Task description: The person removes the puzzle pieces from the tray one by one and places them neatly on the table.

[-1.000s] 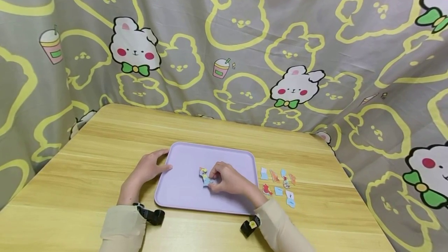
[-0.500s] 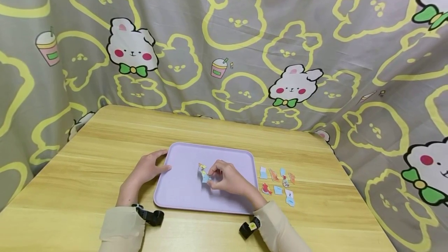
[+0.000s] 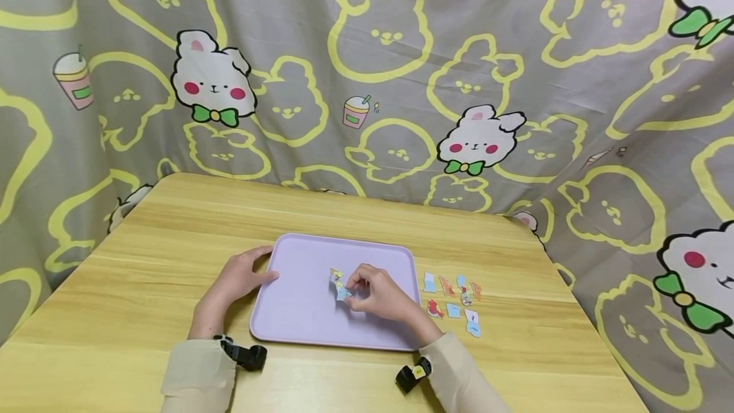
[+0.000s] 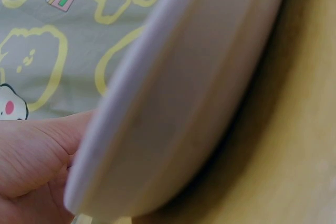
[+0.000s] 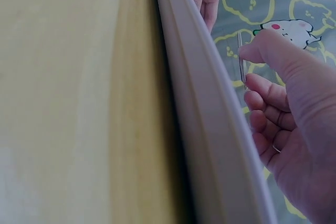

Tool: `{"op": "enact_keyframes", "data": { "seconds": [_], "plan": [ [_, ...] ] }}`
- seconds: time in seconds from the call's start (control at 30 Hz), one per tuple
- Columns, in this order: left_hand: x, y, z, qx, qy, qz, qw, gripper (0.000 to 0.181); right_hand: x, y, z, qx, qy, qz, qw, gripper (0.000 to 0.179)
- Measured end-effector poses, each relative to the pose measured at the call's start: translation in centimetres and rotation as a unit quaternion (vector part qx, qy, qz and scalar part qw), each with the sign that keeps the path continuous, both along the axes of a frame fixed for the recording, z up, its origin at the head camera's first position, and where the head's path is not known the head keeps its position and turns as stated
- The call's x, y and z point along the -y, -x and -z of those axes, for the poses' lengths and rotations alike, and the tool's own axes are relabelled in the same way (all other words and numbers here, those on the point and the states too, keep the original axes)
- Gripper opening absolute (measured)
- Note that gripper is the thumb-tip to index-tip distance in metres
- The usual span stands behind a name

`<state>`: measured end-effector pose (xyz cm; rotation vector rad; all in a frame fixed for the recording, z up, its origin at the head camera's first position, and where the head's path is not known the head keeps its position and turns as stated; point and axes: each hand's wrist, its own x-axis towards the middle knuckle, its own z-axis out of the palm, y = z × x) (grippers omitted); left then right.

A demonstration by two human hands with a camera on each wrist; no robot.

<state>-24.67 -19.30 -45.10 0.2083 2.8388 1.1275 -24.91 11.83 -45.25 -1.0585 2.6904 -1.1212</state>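
A lilac tray [image 3: 298,330] lies on the table, with my left hand [image 3: 241,276] at its left edge. The left thumb lies over the rim while the fingers stay along the outer side. Above the tray, my right hand [image 3: 375,295] pinches a joined strip of jigsaw puzzle pieces [image 3: 339,282] between thumb and fingers. This strip is tilted, printed in blue and yellow, and partly covered by the fingertips. Seen edge-on in the right wrist view, the puzzle strip [image 5: 242,59] is thin and clear of the tray rim.
Right of the tray, several loose puzzle pieces [image 3: 453,310] lie in rough rows on the wooden table [image 3: 189,222], some blue and white, some orange, one red. A patterned grey curtain [image 3: 309,30] hangs behind the table and at both sides.
My right hand has raised the puzzle strip off the tray, tilted it and shifted it slightly right. The left hand keeps its place at the tray edge.
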Motion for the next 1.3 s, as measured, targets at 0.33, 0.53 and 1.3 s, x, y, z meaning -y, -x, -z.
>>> {"op": "enact_keyframes", "data": {
  "seconds": [0.33, 0.53, 1.3],
  "plan": [
    [0.1, 0.1, -0.1, -0.001, 0.003, 0.001, 1.0, 0.063, -0.7, -0.1, 0.1, 0.003, 0.004, 0.006, 1.0, 0.017],
    [0.1, 0.1, 0.1, 0.001, 0.003, 0.001, 1.0, 0.063, -1.3, -0.3, 0.1, 0.002, 0.009, 0.012, 0.9999, 0.018],
    [-0.1, 0.1, 0.2, 0.016, 0.001, 0.0, 0.9999, 0.064, -3.8, -1.0, 0.6, 0.0, 0.029, 0.045, 0.9986, 0.017]
  ]
}}
